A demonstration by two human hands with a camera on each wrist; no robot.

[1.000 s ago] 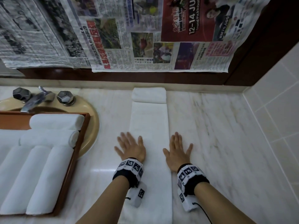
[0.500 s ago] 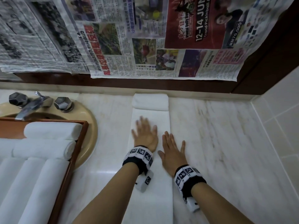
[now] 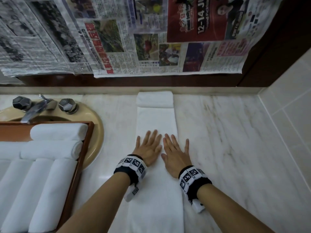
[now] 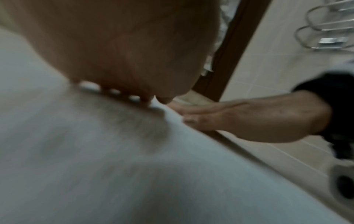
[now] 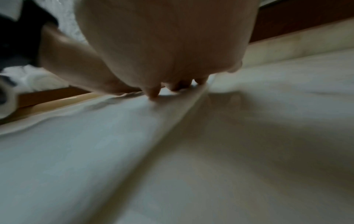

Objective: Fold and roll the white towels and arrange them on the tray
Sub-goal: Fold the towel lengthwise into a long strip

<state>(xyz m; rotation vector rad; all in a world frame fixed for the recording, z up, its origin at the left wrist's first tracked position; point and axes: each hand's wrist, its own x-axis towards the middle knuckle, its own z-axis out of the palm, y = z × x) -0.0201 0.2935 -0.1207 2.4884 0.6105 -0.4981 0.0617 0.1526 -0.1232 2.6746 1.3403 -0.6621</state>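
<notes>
Both hands lie flat, fingers straight and spread, palms down on the long folded white towel, holding nothing in any grip: the left hand on its left half, the right hand on its right half with the outer fingers over the edge onto the marble bench. The towel's far end is a small roll. Left, the wooden tray over the sink holds rolled towels.
</notes>
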